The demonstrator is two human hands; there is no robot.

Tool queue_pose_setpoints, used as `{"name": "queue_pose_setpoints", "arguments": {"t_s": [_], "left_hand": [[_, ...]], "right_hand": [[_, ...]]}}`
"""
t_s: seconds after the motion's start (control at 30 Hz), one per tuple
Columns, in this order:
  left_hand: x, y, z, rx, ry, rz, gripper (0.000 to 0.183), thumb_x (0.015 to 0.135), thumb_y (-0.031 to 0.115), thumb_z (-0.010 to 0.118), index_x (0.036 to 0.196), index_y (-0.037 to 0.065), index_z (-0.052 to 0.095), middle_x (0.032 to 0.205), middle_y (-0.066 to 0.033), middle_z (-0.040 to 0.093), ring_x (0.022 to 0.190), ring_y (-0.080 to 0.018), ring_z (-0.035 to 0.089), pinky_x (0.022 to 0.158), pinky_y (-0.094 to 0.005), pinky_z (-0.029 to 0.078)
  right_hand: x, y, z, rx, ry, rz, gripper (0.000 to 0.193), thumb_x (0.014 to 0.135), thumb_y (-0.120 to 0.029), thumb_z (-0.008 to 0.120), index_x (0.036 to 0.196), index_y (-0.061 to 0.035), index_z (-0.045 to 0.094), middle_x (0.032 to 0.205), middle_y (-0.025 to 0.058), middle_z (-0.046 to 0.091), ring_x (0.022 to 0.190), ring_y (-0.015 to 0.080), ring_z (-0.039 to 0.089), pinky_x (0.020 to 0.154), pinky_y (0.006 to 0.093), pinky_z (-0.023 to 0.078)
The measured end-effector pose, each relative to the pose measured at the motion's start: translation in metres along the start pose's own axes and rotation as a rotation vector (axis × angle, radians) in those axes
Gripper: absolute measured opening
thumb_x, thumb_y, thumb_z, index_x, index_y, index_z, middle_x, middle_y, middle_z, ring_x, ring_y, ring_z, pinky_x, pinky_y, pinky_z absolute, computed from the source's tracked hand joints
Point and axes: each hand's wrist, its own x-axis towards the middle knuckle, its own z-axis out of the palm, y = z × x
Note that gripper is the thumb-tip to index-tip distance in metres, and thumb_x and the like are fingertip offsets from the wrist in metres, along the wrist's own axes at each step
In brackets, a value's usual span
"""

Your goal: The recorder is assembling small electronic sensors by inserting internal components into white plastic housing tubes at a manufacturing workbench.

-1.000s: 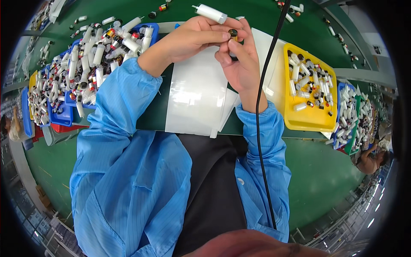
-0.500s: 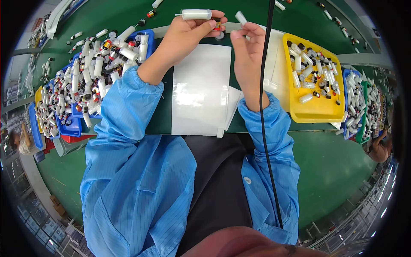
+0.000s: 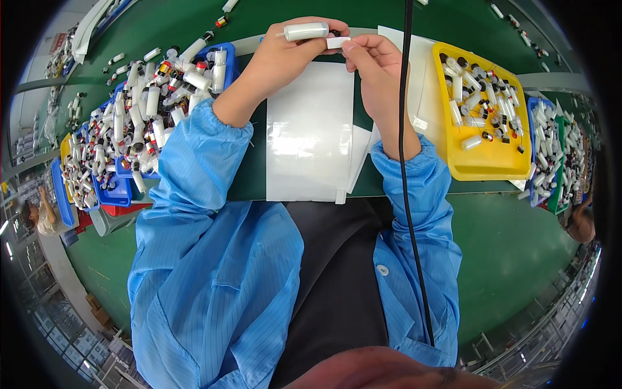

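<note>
My left hand (image 3: 285, 57) is closed around a white plastic cylinder (image 3: 306, 31) that lies level across its fingers, a thin stem sticking out at the left end. A dark end piece (image 3: 335, 32) shows by its fingertips. My right hand (image 3: 377, 59) pinches a small white piece (image 3: 338, 43), and the two hands' fingertips nearly meet there. Whether that piece touches the cylinder's dark end, I cannot tell. Below both hands lies a white sheet in a clear sleeve (image 3: 310, 133) on the green table (image 3: 246, 172).
Left of me, blue bins (image 3: 227, 58) are heaped with similar white cylinders with dark, red and yellow ends. A yellow tray (image 3: 489, 170) at right holds more. A black cable (image 3: 406, 168) hangs down in front of my right forearm. Further trays (image 3: 543, 149) stand beyond.
My right hand has moved left and brought the small white piece against my left fingertips. The left hand still grips the cylinder; the view has shifted slightly.
</note>
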Motion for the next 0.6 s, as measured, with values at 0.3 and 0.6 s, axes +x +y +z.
{"name": "queue_pose_setpoints", "arguments": {"t_s": [0.3,0.6], "left_hand": [[-0.002,0.003,0.001,-0.129,-0.063,-0.036,0.030,0.095,0.007,0.058,0.123,0.001,0.066,0.117,-0.0118,0.068,0.106,-0.0191,0.066,0.097,-0.0300,0.052],[0.000,-0.003,-0.002,-0.232,-0.086,-0.051,0.031,0.096,0.009,0.062,0.125,-0.002,0.063,0.118,-0.0134,0.067,0.108,-0.0200,0.065,0.096,-0.0300,0.054]], "right_hand": [[-0.002,0.007,0.002,-0.120,0.113,-0.017,0.015,0.087,-0.014,0.075,0.091,-0.0013,0.068,0.077,0.0007,0.065,0.069,0.0052,0.057,0.060,0.0183,0.044],[0.000,0.008,0.002,-0.096,0.075,-0.037,0.016,0.087,-0.014,0.076,0.094,-0.0019,0.067,0.080,0.0012,0.065,0.074,0.0059,0.059,0.064,0.0184,0.046]]}}
